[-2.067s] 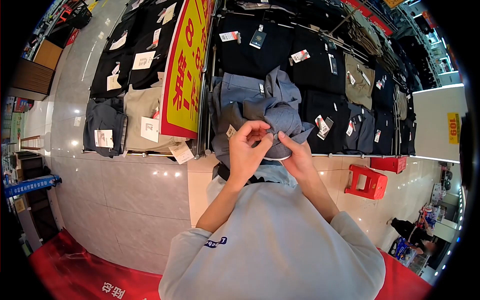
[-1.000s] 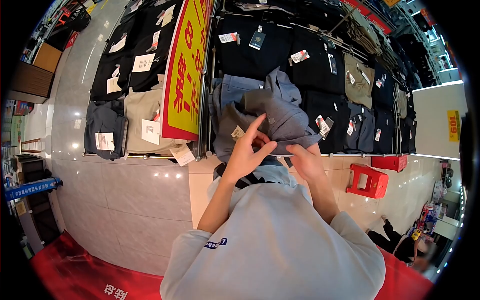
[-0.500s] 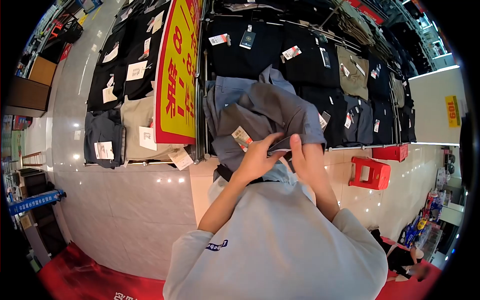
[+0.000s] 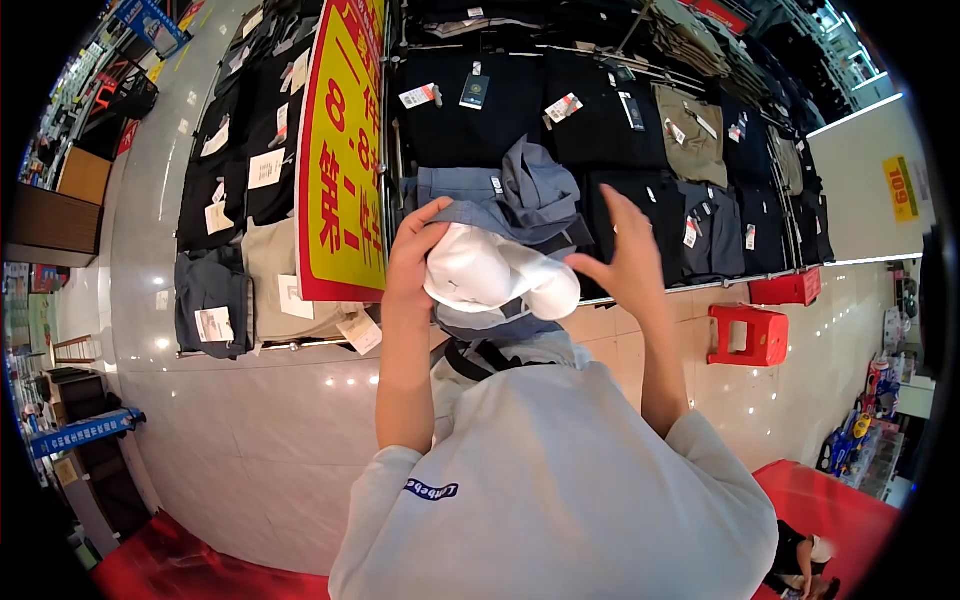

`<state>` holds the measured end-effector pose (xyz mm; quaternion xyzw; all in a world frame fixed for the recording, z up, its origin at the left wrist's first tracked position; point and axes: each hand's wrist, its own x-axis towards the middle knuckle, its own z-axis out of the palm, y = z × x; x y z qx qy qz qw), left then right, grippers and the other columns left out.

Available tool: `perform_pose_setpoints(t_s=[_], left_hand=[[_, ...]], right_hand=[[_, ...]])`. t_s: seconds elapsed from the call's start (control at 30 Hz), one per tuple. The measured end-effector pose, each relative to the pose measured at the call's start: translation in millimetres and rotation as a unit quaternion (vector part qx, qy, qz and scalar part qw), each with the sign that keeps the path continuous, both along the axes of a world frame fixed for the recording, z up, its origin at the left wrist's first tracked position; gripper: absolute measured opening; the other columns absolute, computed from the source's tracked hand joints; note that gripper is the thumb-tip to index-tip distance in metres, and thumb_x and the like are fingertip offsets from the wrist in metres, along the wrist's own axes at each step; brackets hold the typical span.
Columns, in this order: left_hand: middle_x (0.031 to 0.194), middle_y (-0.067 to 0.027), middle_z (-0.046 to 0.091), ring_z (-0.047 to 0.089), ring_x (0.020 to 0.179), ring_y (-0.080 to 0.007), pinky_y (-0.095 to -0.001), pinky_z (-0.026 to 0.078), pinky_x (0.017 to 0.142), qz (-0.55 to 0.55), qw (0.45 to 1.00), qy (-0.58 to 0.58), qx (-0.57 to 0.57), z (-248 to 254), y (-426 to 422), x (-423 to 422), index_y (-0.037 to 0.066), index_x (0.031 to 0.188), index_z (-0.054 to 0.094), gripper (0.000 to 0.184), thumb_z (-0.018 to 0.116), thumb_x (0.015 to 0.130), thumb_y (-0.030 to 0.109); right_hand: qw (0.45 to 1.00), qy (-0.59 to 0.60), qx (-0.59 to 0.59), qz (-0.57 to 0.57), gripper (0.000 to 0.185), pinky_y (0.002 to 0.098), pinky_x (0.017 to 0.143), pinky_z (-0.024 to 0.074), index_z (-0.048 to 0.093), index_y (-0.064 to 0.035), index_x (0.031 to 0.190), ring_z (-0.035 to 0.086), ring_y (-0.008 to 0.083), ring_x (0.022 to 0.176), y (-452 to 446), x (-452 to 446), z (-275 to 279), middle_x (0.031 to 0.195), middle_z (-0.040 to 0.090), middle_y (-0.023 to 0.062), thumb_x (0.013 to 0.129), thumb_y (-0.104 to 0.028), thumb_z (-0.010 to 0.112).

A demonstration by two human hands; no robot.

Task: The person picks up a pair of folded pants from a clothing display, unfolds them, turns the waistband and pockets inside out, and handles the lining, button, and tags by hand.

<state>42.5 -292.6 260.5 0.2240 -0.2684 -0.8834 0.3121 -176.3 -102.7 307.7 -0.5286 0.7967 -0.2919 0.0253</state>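
My left hand [image 4: 412,255] grips the edge of grey-blue trousers [image 4: 470,215], its fingers wrapped round the cloth. White lining fabric [image 4: 480,270] bulges out of them, facing me, beside that hand. My right hand [image 4: 630,255] is raised just right of the white fabric, thumb and fingers spread apart, with nothing in it. Behind the held garment, more blue-grey trousers [image 4: 540,190] lie bunched on the rack, next to folded black trousers [image 4: 620,135] with paper tags.
A yellow and red sign [image 4: 345,150] stands upright left of my left hand. Beyond it are stacked dark and beige trousers [image 4: 275,255]. A red stool [image 4: 748,335] is on the floor at right. Another person [image 4: 800,560] is at the lower right.
The trousers have been turned so that white lining now shows. My left hand has moved up and left with the cloth; my right hand has let go and lifted away, fingers spread.
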Motion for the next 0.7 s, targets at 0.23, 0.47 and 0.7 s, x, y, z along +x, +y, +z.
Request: perform_pose_setpoints(t_s=[0.23, 0.47, 0.7], left_hand=[[0.108, -0.0134, 0.071, 0.071, 0.094, -0.0238, -0.0362, 0.058, 0.086, -0.060, 0.987, 0.126, 0.077, -21.3, -17.6, -13.5, -0.001, 0.122, 0.061, 0.029, 0.054, 0.100, 0.017], [0.105, -0.0110, 0.073, 0.072, 0.090, -0.0219, -0.0347, 0.059, 0.083, -0.066, 0.985, 0.054, 0.147, -23.6, -23.7, -23.5, 0.001, 0.115, 0.066, 0.030, 0.054, 0.102, 0.025], [0.098, -0.0065, 0.067, 0.060, 0.086, -0.0100, -0.0234, 0.047, 0.075, 0.030, 0.911, -0.262, -0.316, -56.4, -10.8, -35.4, 0.002, 0.123, 0.061, 0.031, 0.065, 0.096, 0.015]], right_hand=[[0.951, -0.295, 0.036, 0.083, 0.086, 0.0446, 0.103, 0.0427, 0.033, -0.0075, 0.153, 0.046, 0.0298, 0.134, -15.9, 13.3, -78.7, 0.148, 0.046, 0.0170, 0.085, -0.031, 0.078], [0.859, -0.512, -0.002, -0.011, 0.037, 0.0209, 0.067, 0.0449, 0.070, 0.0008, 0.098, 0.055, 0.0016, 0.074, 8.3, 8.4, -96.4, 0.082, 0.067, -0.0036, 0.104, -0.032, 0.055], [0.791, -0.583, -0.131, -0.133, 0.022, 0.0225, 0.069, 0.0460, 0.073, -0.0001, 0.097, 0.060, 0.0052, 0.077, 26.3, -20.7, -51.3, 0.084, 0.069, -0.0014, 0.098, -0.019, 0.063]])
